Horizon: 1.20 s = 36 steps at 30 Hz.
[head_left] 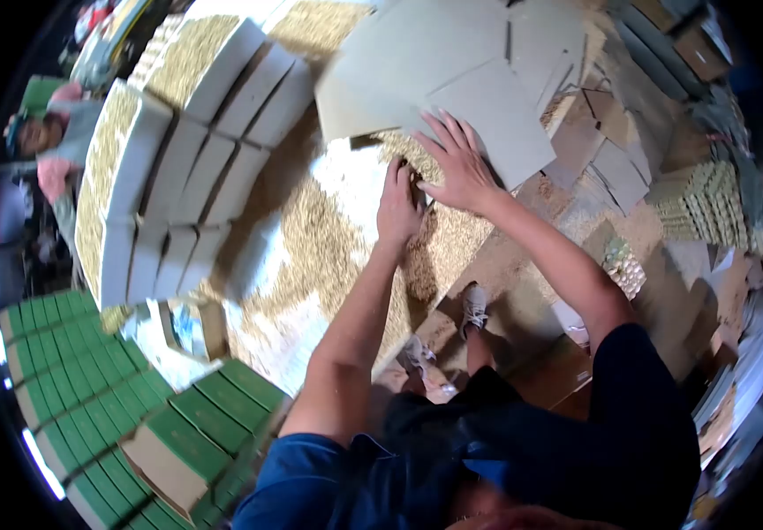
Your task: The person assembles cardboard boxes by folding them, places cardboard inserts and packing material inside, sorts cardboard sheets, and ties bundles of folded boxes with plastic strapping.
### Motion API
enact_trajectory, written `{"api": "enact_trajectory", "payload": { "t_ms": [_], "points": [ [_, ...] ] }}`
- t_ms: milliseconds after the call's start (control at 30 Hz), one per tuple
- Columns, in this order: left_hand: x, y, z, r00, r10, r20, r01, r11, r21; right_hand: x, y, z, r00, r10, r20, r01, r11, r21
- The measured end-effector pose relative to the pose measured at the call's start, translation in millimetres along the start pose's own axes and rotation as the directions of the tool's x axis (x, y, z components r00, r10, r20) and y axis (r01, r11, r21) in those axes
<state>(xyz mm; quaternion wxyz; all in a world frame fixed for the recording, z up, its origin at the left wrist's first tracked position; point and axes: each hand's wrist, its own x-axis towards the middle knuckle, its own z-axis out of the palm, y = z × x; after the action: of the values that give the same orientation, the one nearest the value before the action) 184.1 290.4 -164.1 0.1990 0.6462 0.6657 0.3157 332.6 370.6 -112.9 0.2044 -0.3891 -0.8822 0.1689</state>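
Loose tan grain-like material is spread over a pale sheet. My left hand reaches down into it, its fingers bent around or beside something dark and small that I cannot make out. Just to the right, my right hand has its fingers spread, with the thumb pointing toward my left hand. Its fingertips lie at the edge of a grey cardboard sheet. Nothing shows in the right hand's grasp.
White boxes filled with tan material are stacked at the left, with a person beyond them. Green boxes stand at the lower left. Egg-tray-like stacks and cardboard pieces are at the right.
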Motion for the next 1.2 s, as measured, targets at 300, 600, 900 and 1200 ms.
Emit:
{"api": "enact_trajectory", "payload": {
  "t_ms": [300,600,900,1200],
  "points": [
    [-1,-12,9,0.976,0.085,-0.200,-0.087,0.996,0.002,-27,24,32,0.952,-0.188,0.243,0.255,0.924,-0.286],
    [-41,-4,-50,0.948,0.078,-0.308,-0.091,0.995,-0.028,-11,-17,1,0.905,-0.228,0.360,0.327,0.913,-0.245],
    [-134,-176,-175,0.795,-0.355,-0.492,0.556,0.751,0.356,68,-87,163,0.988,-0.100,-0.115,0.126,0.961,0.245],
    [-88,-201,-165,0.799,-0.371,-0.473,0.507,0.839,0.198,168,-143,222,0.912,-0.041,-0.407,0.210,0.901,0.380]
  ]
}}
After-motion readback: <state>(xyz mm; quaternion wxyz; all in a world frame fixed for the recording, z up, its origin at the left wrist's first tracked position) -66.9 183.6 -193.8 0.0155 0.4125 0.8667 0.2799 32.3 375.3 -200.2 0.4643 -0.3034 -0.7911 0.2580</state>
